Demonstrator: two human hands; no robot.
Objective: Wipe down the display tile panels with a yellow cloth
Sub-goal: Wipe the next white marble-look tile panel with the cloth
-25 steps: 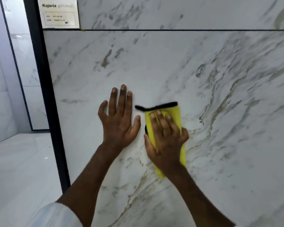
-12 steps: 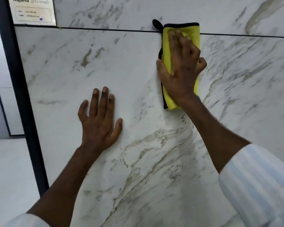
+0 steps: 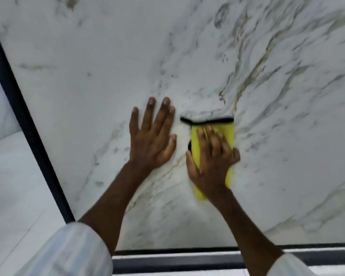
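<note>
Yellow cloth (image 3: 228, 130), one, under right hand (image 3: 211, 162); left hand (image 3: 151, 144) flat on one panel (image 3: 108, 66).

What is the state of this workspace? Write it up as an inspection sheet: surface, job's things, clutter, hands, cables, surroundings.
Surface: white marble-look tile panel with grey and brownish veins, edged by a black frame at the left and along the bottom.
Job's things: yellow cloth with black edging, lying flat against the panel.
Clutter: nothing seen.
Hands: left hand rests flat on the panel with fingers spread, beside the cloth and apart from it; right hand presses the cloth to the panel with fingers laid over it.
Cables: nothing seen.
Surroundings: pale floor left of the frame; light striped sleeve at the bottom edge.
</note>
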